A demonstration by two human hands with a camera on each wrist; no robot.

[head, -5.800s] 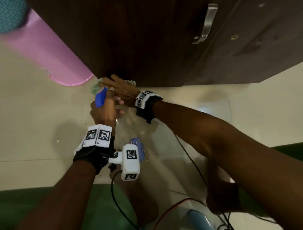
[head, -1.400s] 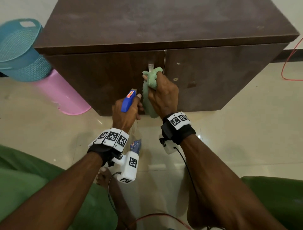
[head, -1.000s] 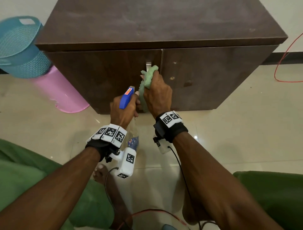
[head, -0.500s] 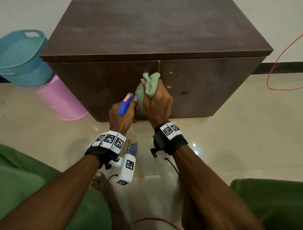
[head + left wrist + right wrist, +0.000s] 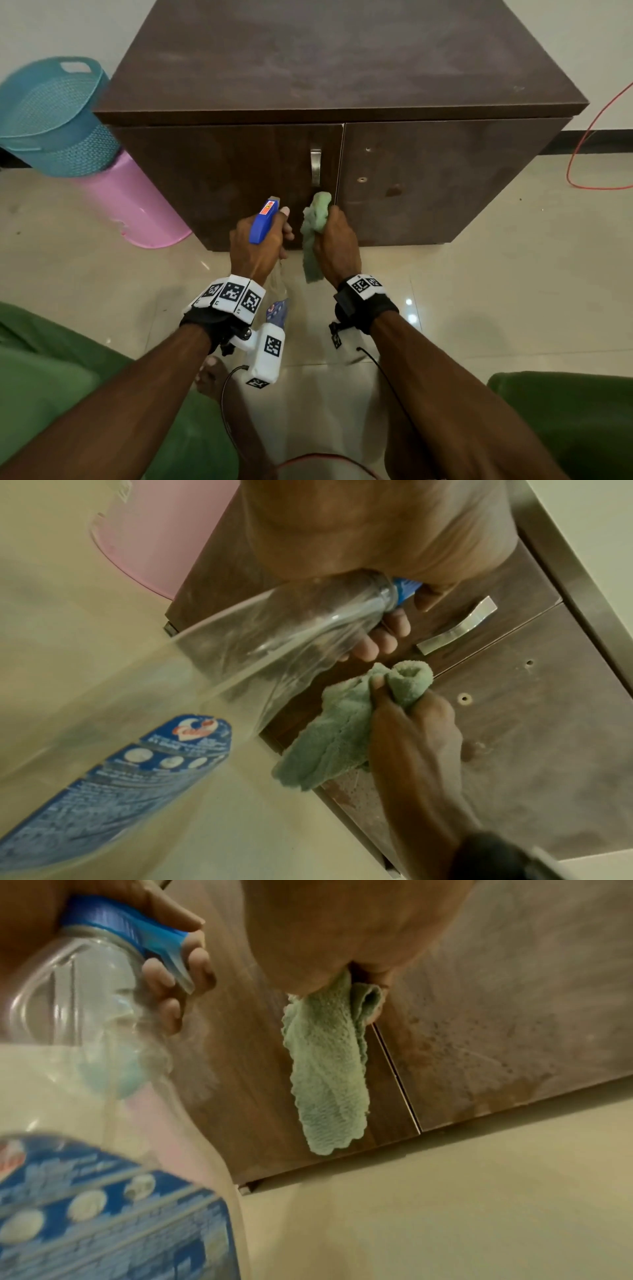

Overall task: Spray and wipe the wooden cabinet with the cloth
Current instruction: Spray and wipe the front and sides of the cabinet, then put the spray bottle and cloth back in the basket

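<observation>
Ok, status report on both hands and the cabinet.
Left hand grips spray bottle. Right hand grips green cloth, bunched, below the handle. Cabinet doors closed, nothing in the way.

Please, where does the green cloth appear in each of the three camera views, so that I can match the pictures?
Head view: green cloth at the centre, gripped by the right hand, below the metal handle.
Left wrist view: green cloth at centre right, below the handle.
Right wrist view: green cloth hangs in the middle; handle not in view.
Shared landmark: the seam between the cabinet doors, beside the cloth in all views.
</observation>
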